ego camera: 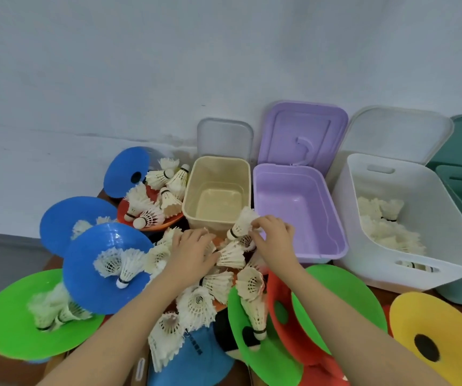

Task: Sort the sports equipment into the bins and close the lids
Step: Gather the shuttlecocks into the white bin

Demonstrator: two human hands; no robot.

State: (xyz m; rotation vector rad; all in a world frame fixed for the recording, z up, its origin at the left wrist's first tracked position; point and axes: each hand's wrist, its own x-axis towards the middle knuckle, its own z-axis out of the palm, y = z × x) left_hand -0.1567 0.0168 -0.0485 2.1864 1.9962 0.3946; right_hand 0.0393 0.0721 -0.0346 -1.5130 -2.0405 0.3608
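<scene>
Sorting is at an early stage: shuttlecocks (225,256) and cone discs (107,267) are heaped from 9 to 6 o'clock. The left hand (193,253) closes on the heap; the right hand (275,236) pinches one shuttlecock (242,222). The beige bin (217,190) and purple bin (298,210) are empty; the white bin (408,218), at 3 o'clock, holds shuttlecocks. All lids are open.

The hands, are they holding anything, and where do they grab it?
The right hand pinches a shuttlecock by its feather skirt, cork end pointing down-left. The left hand rests on the shuttlecock pile; its grip cannot be told.
</scene>
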